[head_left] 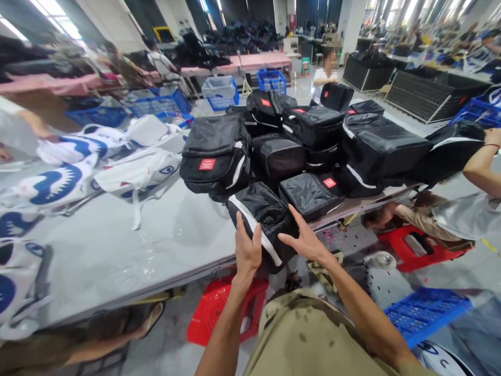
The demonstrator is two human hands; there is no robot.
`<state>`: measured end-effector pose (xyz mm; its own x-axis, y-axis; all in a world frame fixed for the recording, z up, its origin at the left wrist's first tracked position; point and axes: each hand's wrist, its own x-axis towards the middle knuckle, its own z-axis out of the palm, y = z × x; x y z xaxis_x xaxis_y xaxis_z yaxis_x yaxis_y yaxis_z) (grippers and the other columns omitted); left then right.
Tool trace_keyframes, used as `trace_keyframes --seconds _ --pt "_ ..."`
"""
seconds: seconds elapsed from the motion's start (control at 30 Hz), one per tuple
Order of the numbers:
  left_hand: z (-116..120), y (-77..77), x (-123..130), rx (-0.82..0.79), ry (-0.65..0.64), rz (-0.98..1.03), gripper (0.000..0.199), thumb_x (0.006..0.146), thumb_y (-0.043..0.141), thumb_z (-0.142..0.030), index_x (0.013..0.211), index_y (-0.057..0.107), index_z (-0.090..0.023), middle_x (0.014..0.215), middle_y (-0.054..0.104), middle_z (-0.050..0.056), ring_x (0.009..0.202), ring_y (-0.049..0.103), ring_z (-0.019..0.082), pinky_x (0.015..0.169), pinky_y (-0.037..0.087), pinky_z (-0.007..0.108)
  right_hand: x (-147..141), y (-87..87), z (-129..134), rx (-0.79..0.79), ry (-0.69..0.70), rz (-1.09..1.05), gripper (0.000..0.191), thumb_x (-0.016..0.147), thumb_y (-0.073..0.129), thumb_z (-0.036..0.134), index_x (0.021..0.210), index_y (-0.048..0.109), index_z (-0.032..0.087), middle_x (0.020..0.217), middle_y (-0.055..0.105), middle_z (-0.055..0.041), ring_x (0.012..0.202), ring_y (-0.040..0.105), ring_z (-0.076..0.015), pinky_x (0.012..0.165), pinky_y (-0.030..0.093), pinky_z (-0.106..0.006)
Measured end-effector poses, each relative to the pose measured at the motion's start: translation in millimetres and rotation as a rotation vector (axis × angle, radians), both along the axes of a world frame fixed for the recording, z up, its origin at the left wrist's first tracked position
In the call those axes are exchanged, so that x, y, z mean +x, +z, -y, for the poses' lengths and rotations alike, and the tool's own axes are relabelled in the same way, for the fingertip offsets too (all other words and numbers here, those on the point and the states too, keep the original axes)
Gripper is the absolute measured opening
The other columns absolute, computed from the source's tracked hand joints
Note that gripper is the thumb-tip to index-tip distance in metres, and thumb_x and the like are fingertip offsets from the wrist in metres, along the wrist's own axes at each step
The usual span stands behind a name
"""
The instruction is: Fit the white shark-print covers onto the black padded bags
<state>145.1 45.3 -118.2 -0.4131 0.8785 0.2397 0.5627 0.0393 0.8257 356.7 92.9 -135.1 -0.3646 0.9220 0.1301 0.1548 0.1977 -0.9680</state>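
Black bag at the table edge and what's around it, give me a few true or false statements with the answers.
1. Both hands, left hand and right hand, are on the black bag. True.
2. The bag has a white stripe. True.
3. The stool under the table is green. False: it is red.
4. The bags on the left are black. False: white with blue print.

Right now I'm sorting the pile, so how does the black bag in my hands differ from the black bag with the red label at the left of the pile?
The bag in hand hangs tilted over the table's edge, gripped by the left hand and touched by the right hand; the labelled bag rests untouched on the table. Its red label faces the camera; the bag in hand shows none. Both are black with a white stripe.
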Motion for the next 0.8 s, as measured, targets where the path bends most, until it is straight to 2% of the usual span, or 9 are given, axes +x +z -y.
trace_keyframes --seconds 0.07,0.13,0.23,0.33,0.4,0.47,0.53,0.67,0.8 --pt "-0.9 2.6 -2.6 -0.038 -0.022 0.051 0.097 0.110 0.053 -0.064 0.183 0.019 -0.010 0.186 0.025 0.018 0.174 0.025 0.032 0.143 0.021 0.049 -16.6 28.8 -11.1 0.036 -0.057 0.126 0.103 0.099 0.073 0.063 0.183 0.028 0.023 0.183 0.035 -0.0107 0.169 0.036 -0.0250 0.139 0.031 -0.042" --pt "-4.3 8.9 -7.7 -0.090 -0.045 0.099 0.099 0.109 0.054 -0.067 0.185 0.016 -0.014 0.188 0.020 0.013 0.175 0.022 0.030 0.143 0.019 0.047 -33.0 51.5 -25.9 0.023 -0.124 0.326 0.103 0.099 0.072 0.066 0.182 0.029 0.024 0.176 0.047 -0.0121 0.162 0.049 -0.0311 0.135 0.039 -0.049" --pt "-4.3 12.7 -18.3 -0.128 -0.065 0.157 0.105 0.106 0.059 -0.070 0.186 0.012 -0.021 0.188 0.021 0.010 0.174 0.024 0.029 0.143 0.021 0.049 -51.4 67.2 -41.7 -0.011 -0.139 0.591 0.094 0.100 0.071 0.066 0.179 0.037 0.029 0.156 0.068 -0.0115 0.141 0.068 -0.0393 0.119 0.053 -0.056" --pt "7.9 3.0 -23.6 -0.110 -0.118 0.198 0.111 0.103 0.065 -0.070 0.186 0.010 -0.020 0.188 0.021 0.011 0.174 0.026 0.029 0.140 0.030 0.049 -60.5 63.8 -45.8 0.028 -0.199 0.670 0.066 0.105 0.066 0.057 0.166 0.053 0.032 0.138 0.078 -0.0073 0.129 0.075 -0.0372 0.107 0.058 -0.050" --pt "19.9 -9.3 -22.5 -0.107 -0.140 0.180 0.108 0.101 0.069 -0.068 0.184 0.022 -0.017 0.187 0.025 0.014 0.172 0.030 0.031 0.139 0.032 0.050 -63.5 57.4 -47.1 0.062 -0.247 0.664 0.058 0.108 0.064 0.052 0.161 0.056 0.032 0.137 0.079 -0.0057 0.128 0.075 -0.0343 0.104 0.058 -0.046" --pt "30.8 -23.5 -20.7 -0.108 -0.140 0.131 0.102 0.097 0.075 -0.065 0.177 0.039 -0.013 0.181 0.037 0.017 0.169 0.037 0.033 0.139 0.031 0.052 -65.8 52.6 -50.4 0.081 -0.269 0.666 0.055 0.109 0.062 0.051 0.160 0.055 0.031 0.137 0.078 -0.0063 0.127 0.075 -0.0327 0.103 0.058 -0.044" --pt "37.6 -37.6 -21.5 -0.095 -0.135 0.087 0.093 0.096 0.077 -0.059 0.171 0.049 -0.012 0.174 0.049 0.018 0.164 0.045 0.034 0.139 0.032 0.053 -68.1 51.1 -55.7 0.086 -0.274 0.681 0.053 0.110 0.061 0.051 0.159 0.055 0.029 0.137 0.078 -0.0085 0.126 0.075 -0.0325 0.104 0.057 -0.044" --pt "38.4 -59.3 -35.2 -0.054 -0.139 0.098 0.081 0.100 0.074 -0.052 0.171 0.051 -0.020 0.170 0.055 0.014 0.149 0.061 0.029 0.128 0.047 0.049 -71.4 54.0 -63.9 0.078 -0.273 0.721 0.050 0.112 0.058 0.050 0.155 0.055 0.024 0.135 0.077 -0.0129 0.120 0.076 -0.0340 0.102 0.056 -0.046" --pt "35.3 -68.0 -51.8 -0.069 -0.174 0.137 0.078 0.099 0.074 -0.055 0.167 0.057 -0.020 0.164 0.061 0.015 0.133 0.071 0.028 0.120 0.054 0.046 -71.9 54.2 -62.7 0.090 -0.272 0.736 0.049 0.112 0.057 0.051 0.153 0.054 0.023 0.133 0.077 -0.0135 0.117 0.076 -0.0359 0.101 0.056 -0.048"
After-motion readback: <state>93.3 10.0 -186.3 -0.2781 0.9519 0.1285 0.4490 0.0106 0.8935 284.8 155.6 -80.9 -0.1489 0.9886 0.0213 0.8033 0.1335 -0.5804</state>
